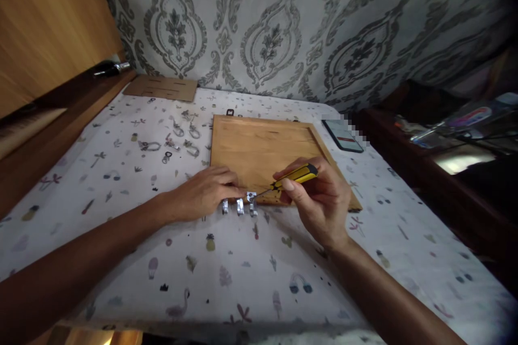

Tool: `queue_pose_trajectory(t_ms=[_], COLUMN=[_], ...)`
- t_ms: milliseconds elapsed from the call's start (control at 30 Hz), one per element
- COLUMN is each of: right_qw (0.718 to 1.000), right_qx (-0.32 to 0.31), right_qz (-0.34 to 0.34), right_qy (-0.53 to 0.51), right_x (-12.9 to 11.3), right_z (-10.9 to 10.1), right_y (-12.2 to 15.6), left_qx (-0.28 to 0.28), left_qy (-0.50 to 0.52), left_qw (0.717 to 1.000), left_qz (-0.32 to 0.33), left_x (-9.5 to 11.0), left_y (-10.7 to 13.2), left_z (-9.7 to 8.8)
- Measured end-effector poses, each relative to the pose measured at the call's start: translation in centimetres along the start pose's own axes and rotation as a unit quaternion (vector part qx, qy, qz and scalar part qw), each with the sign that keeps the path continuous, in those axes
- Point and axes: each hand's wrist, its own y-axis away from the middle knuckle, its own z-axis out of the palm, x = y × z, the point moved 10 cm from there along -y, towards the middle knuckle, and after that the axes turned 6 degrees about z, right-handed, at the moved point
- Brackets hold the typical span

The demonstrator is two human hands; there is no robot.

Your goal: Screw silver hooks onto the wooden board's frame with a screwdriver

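My left hand (212, 191) lies over the near left corner of a framed wooden board (263, 145), fingers bent on its surface. The thumb reaches along the near edge to the small plate of a shiny metal hook (253, 208). Two more metal hooks, a middle one (240, 206) and a left one (225, 206), stick out from the same edge. In my right hand (321, 197), closed fingers grip a yellow and black screwdriver (297, 175). Its shaft slants down to the left, with the tip at the right hook's plate. Any screw there is too small to make out.
Several keyring clasps (194, 130) lie loose left of the board. A brown cardboard piece (162, 88) is at the back left, and a phone (343, 136) lies right of the board. Wooden furniture (52, 27) borders the left side; a patterned wall (271, 27) stands behind.
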Motion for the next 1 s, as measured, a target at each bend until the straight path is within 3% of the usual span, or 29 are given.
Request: queue_pose_trajectory(t_ms=[233, 400, 633, 767, 933, 1000], right_qw=[0.999, 0.998, 0.998, 0.999, 0.994, 0.995], right_qx=[-0.043, -0.039, 0.022, 0.032, 0.105, 0.098], right_qz=[0.007, 0.015, -0.050, -0.041, -0.025, -0.021], right_qy=[-0.029, -0.039, 0.008, 0.005, -0.010, 0.001], right_x=[-0.4, -0.7, -2.0, -1.6, -1.0, -0.9], right_z=[0.1, -0.1, -1.0, -1.3, -2.6, -2.3], right_y=[0.0, -0.3, -0.6, -0.1, 1.0, 1.0], left_qx=[-0.004, 0.006, 0.016, 0.002, 0.010, 0.010], left_qy=[0.004, 0.014, 0.019, 0.017, 0.024, 0.022], left_qw=[1.000, 1.000, 1.000, 1.000, 1.000, 1.000], left_qz=[0.008, 0.006, 0.007, -0.001, 0.001, 0.000], left_x=[-0.1, -0.2, -0.1, -0.2, -0.1, -0.1], left_y=[0.3, 0.3, 0.3, 0.3, 0.3, 0.3], left_z=[0.3, 0.1, 0.2, 0.3, 0.0, 0.0])
